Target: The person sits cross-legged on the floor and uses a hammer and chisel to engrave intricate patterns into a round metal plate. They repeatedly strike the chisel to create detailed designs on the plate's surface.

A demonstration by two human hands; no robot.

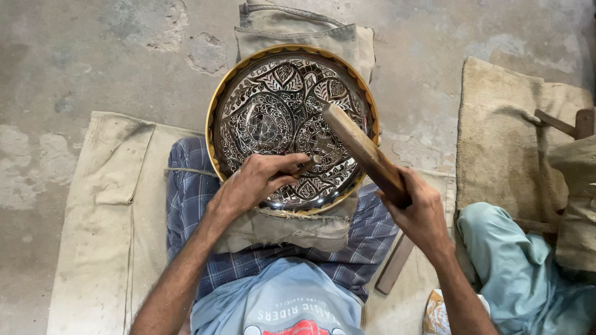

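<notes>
Head view looks straight down on a person seated on the floor (93,56), legs stretched toward 12 o'clock under a checked cloth (186,205). A round plate (273,118) with a yellow rim and a dense dark-and-silver leaf pattern rests tilted on a folded canvas pad (292,229) over the lap, its far edge leaning on another canvas bundle (298,31) at 12 o'clock.

Left hand (257,180) lies on the plate's lower part, at about 6 o'clock of its face, fingers curled tight around a small chisel (305,166) whose tip touches the pattern just right of the plate's middle. Right hand (419,211) is at 4 o'clock of the plate, closed around the lower end of a wooden mallet (363,152). The mallet slants up toward 11 o'clock, its head hanging over the plate just beside the chisel's top; whether the two touch cannot be told.

A sack mat (105,217) lies under the person at 9 o'clock. At 3 o'clock another mat (503,136) covers the floor, and a second person's leg in pale green cloth (515,260) sits at 4 o'clock, near wooden pieces (559,124).
</notes>
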